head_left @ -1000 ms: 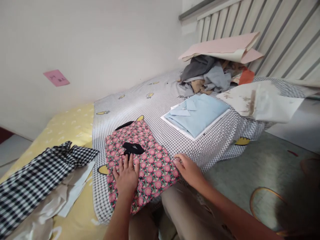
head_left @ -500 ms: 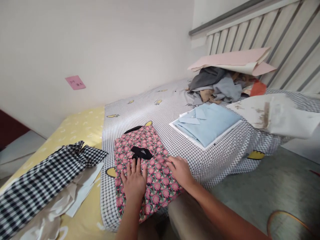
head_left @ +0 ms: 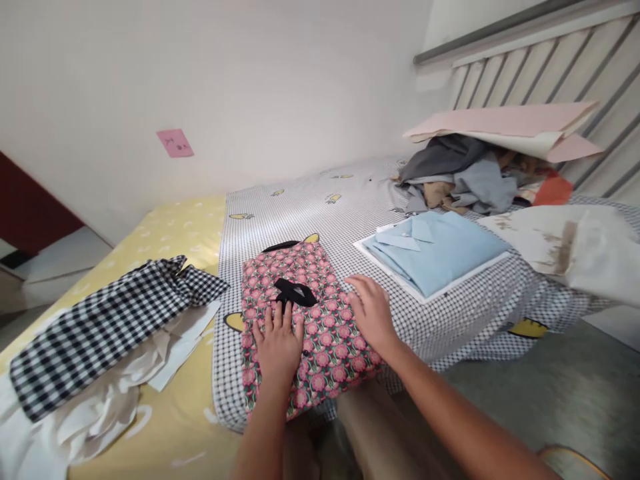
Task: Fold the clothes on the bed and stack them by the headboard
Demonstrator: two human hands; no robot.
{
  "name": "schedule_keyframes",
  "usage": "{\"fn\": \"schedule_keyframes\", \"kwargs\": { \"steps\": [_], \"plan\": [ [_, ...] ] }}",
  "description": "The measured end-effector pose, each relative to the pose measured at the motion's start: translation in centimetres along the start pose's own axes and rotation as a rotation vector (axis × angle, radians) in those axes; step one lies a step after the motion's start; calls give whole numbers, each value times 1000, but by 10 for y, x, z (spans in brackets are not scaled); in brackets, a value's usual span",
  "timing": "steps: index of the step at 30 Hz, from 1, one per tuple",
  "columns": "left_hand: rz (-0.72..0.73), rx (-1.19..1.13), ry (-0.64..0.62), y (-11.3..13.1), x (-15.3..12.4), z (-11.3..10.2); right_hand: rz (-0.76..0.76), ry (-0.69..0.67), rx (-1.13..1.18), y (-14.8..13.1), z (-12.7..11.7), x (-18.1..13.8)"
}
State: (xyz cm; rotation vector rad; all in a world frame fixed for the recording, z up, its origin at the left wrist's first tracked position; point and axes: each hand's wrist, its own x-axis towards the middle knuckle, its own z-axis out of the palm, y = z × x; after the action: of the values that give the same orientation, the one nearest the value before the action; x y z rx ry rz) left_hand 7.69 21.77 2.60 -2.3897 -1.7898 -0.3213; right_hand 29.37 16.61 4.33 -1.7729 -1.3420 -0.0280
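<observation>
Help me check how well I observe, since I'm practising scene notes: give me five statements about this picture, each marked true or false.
1. The left hand rests on the pink floral garment. True.
2. The right hand is gripping the light-blue collared shirt. False: it is at the right edge of the pink floral garment.
3. The black-and-white gingham garment lies to the left of the pink floral garment. True.
4. The light-blue collared shirt is crumpled in a heap. False: it is neatly folded, on a white sheet.
5. The pink note lies on the bed. False: it is on the wall.
</observation>
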Motion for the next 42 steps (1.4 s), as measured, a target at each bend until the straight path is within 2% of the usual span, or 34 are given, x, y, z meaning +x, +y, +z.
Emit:
{"fn": "schedule_keyframes", "kwargs": {
  "steps": [2, 4, 7, 9, 12, 18, 42],
  "plan": [
    [-7, -17, -2, 1, -1, -1, -163, -77, 24, -17, 1, -2],
    [-7, -35, 5, 1, -1, 0, -266, -229, -6, -28, 9, -4],
    [-9, -59, 13, 2, -1, 1, -295, -465, -129, -29, 30, -4],
    [-15, -68, 21, 2, -1, 3, -309, -537, -222, -22, 43, -4],
    [-16, -81, 30, 2, -2, 3, -352, -534, -324, -13, 51, -5],
    [-11, -125, 26, 2, -4, -1, -377, -533, -424, -13, 48, -6],
    [-18, -174, 18, 2, -3, 5, -348, -555, -479, -18, 48, -6]
  ]
}}
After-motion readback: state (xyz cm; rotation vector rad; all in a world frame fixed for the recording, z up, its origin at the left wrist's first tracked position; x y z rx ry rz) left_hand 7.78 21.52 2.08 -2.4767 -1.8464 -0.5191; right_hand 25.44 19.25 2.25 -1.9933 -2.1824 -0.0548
